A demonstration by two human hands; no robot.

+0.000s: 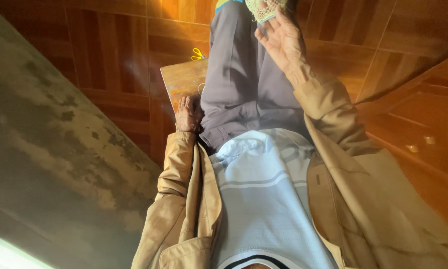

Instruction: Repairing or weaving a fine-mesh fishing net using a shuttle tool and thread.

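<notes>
Above red floor tiles [114,60], netted piece [264,9] at right fingers [271,37] (fingertips touching).

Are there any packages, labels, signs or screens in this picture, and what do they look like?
None that I can make out. The right hand is raised beside a cream netted crochet piece at the top edge; the left hand rests on a wooden board; yellow-handled scissors lie beyond it on the brown tiled floor.

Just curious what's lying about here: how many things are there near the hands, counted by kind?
Netted cream piece at the right hand: 1
Yellow-handled scissors: 1
Wooden board under the left hand: 1
Total: 3
</notes>
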